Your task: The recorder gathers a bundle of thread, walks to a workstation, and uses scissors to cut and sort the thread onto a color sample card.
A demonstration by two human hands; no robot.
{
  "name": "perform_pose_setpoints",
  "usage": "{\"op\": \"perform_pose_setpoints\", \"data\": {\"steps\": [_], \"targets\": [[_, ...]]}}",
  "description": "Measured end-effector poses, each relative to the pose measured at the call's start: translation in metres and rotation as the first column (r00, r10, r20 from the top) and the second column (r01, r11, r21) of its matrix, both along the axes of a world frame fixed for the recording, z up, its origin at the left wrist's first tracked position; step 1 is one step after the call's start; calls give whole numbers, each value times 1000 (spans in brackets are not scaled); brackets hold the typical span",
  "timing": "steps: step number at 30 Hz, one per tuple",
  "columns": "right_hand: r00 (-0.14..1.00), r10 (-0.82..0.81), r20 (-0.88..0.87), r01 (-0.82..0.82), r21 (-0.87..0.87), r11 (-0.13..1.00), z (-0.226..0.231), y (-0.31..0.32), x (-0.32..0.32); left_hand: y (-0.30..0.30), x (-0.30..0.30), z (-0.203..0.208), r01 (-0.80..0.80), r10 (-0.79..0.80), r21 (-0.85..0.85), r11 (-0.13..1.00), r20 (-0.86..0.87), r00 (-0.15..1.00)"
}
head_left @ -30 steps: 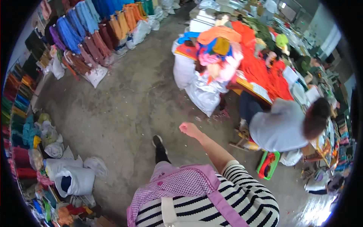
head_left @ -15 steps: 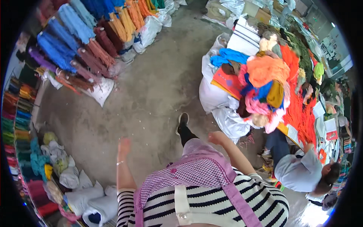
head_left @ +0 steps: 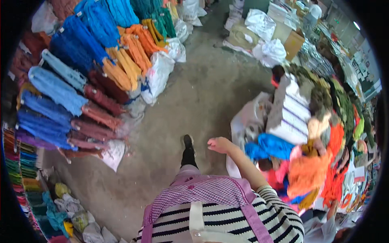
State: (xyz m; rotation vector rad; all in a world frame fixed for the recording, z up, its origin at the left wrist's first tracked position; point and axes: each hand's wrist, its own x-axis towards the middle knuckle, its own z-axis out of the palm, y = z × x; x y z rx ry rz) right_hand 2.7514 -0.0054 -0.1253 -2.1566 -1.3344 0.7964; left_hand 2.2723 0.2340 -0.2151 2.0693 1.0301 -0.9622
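Note:
My right hand (head_left: pixel 219 144) swings in front of me over the concrete floor, its fingers loosely curled in and nothing showing in them. It is nearest to a white sack (head_left: pixel 249 119) at the left side of a heaped table, and apart from it. My left hand is out of the picture. On the heap lie blue yarn (head_left: pixel 275 146), an orange bundle of yarn (head_left: pixel 308 172) and a white block with dark stripes (head_left: pixel 288 111). My black shoe (head_left: pixel 187 141) is stretched forward on the floor.
To the left hang hanks of blue yarn (head_left: pixel 56 91) and orange yarn (head_left: pixel 137 46), with white sacks (head_left: pixel 159 75) below. Further sacks (head_left: pixel 269 52) and a cardboard box (head_left: pixel 293 43) stand ahead on the right. One person (head_left: pixel 320 229) is at the lower right, another (head_left: pixel 312 16) far off.
I have moved forward: the hanging yarn and the heaped table have come nearer and lower in view. My left hand has dropped out of sight. My right hand has swung forward and left.

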Motion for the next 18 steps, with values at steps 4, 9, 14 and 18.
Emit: {"op": "perform_pose_setpoints", "data": {"steps": [4, 9, 14, 18], "targets": [[979, -193, 68, 187, 88, 978, -87, 33, 111, 91, 145, -29, 87, -87, -12, 996, -7, 996], [739, -638, -214, 566, -316, 761, -119, -31, 184, 236, 367, -65, 322, -336, 117, 939, 132, 932], [41, -917, -398, 751, -593, 291, -146, -118, 204, 383, 716, -25, 161, -430, 442, 883, 620, 656], [-305, -725, -617, 860, -506, 69, -134, -116, 230, 415, 917, 22, -62, -138, 224, 973, 773, 619]]}}
